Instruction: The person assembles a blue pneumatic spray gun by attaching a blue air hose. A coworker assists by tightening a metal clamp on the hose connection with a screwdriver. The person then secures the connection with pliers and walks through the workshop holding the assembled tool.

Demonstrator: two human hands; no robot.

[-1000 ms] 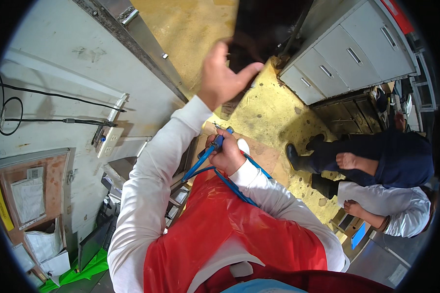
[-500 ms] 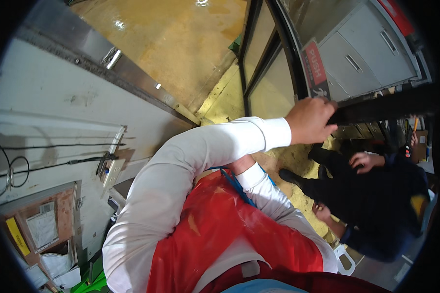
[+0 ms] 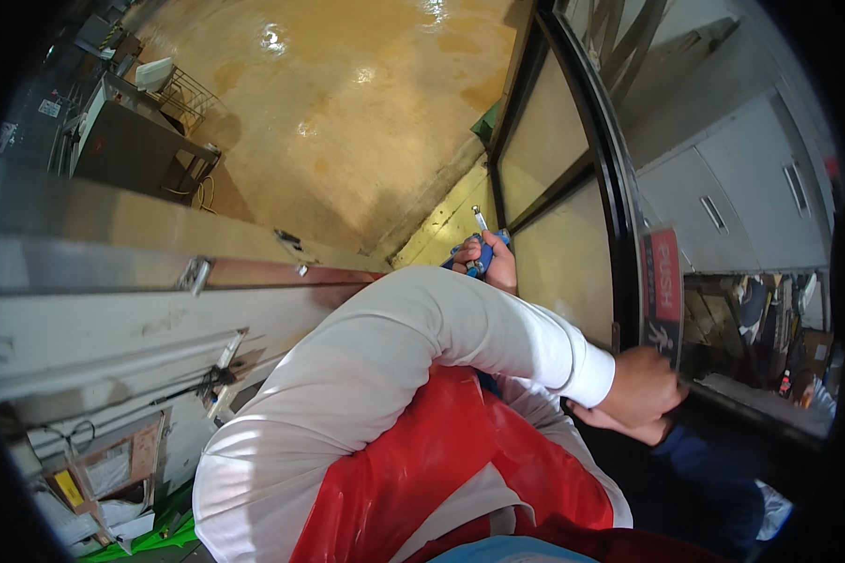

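Note:
My left arm, in a white sleeve, reaches across my body to the right. Its hand (image 3: 640, 387) is closed on the black-framed glass door (image 3: 626, 235), at the frame below a red and black sign (image 3: 663, 291); the fingertips are hidden. Beyond that arm, my right hand (image 3: 502, 265) grips a blue tool (image 3: 479, 258) with a silver tip pointing away from me. Part of the tool is behind the fingers, and its exact kind is unclear. My right forearm is mostly covered by the left one.
Close beneath my left hand is a co-worker's hand (image 3: 619, 424), with a dark blue sleeve (image 3: 709, 479). A pale wall (image 3: 113, 328) with cables runs along my left. Wet tan floor (image 3: 347, 122) spreads beyond the doorway. Grey cabinets (image 3: 723, 197) stand behind the glass.
My left hand has gone lower and slightly right with the door frame. My right hand has come out from under the left arm, showing the blue tool. The co-worker is closer.

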